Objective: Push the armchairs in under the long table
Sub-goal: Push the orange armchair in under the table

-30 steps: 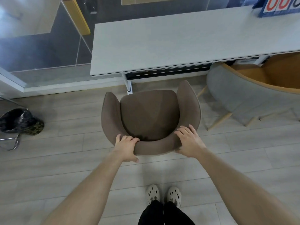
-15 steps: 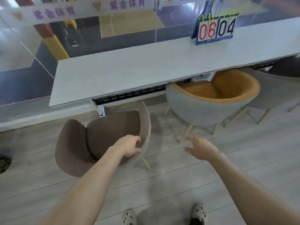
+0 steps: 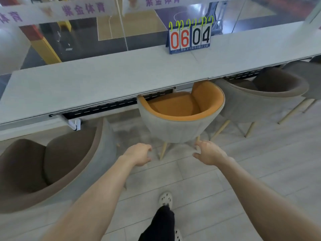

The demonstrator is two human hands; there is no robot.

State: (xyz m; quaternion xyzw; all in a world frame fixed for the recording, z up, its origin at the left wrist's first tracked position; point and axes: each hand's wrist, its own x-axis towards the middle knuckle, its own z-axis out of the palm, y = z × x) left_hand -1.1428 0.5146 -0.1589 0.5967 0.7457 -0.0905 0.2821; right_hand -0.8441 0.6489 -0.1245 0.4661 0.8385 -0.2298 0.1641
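The long pale table [image 3: 107, 79] runs across the view. A grey armchair with an orange seat [image 3: 180, 117] stands straight ahead, its front edge under the table and its back sticking out. My left hand [image 3: 139, 153] and right hand [image 3: 208, 153] reach out just short of its back, fingers loosely curled and holding nothing. A brown armchair [image 3: 52, 164] sits at the lower left, clear of the table. Another brown-lined grey armchair [image 3: 264, 94] stands at the right, partly under the table.
A flip scoreboard [image 3: 190, 38] reading 06 04 stands on the table. A glass wall rises behind the table. The table's white leg [image 3: 74, 123] stands between the brown and orange chairs. My feet in white clogs [image 3: 165, 199] are on the wood floor.
Both hands have let go of the brown armchair. The view and my arms have swung right, and my hands now face the orange armchair.
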